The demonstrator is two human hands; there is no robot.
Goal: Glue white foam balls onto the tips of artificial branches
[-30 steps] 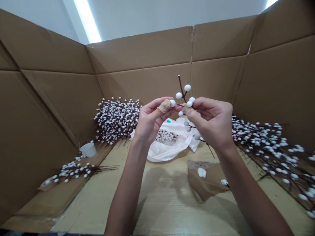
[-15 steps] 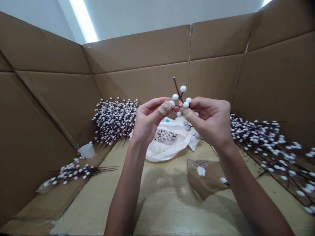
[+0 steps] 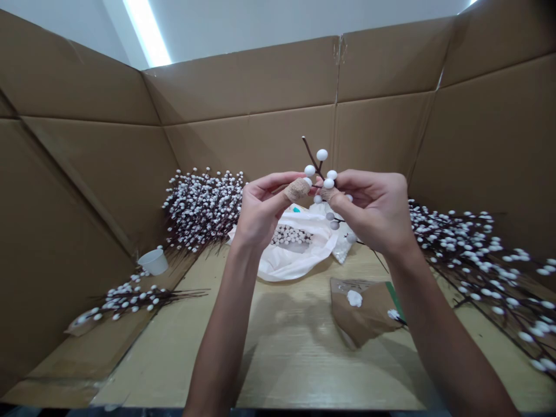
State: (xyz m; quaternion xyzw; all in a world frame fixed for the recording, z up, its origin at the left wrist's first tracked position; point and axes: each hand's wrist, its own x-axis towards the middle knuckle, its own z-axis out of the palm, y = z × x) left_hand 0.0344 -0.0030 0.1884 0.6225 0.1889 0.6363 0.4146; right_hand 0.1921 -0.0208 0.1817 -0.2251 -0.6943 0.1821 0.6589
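Between my two hands, above the table, is a brown artificial berry branch (image 3: 311, 155) with several white balls on its twigs. The tip of its main stem is bare. My left hand (image 3: 264, 205) pinches a white berry (image 3: 308, 182) at the end of a side twig, its thumb wrapped in tan tape. My right hand (image 3: 373, 208) closes round the branch lower down; that thumb is taped too. More berries hang below the right fingers, some of them in shadow. Behind the hands lies an open white plastic bag (image 3: 299, 267) holding many loose white balls (image 3: 292, 235).
A big heap of berry branches (image 3: 204, 208) lies back left, another heap (image 3: 473, 249) at right. A smaller bunch (image 3: 134, 298) and a white cup (image 3: 154, 262) are at left. Brown paper (image 3: 365, 321) with white blobs lies on the table. Cardboard walls (image 3: 252, 81) enclose three sides.
The left thumb and the berry it pinches have shifted slightly right, toward the main stem. The right hand keeps its grip on the branch. The camera view has moved a little.
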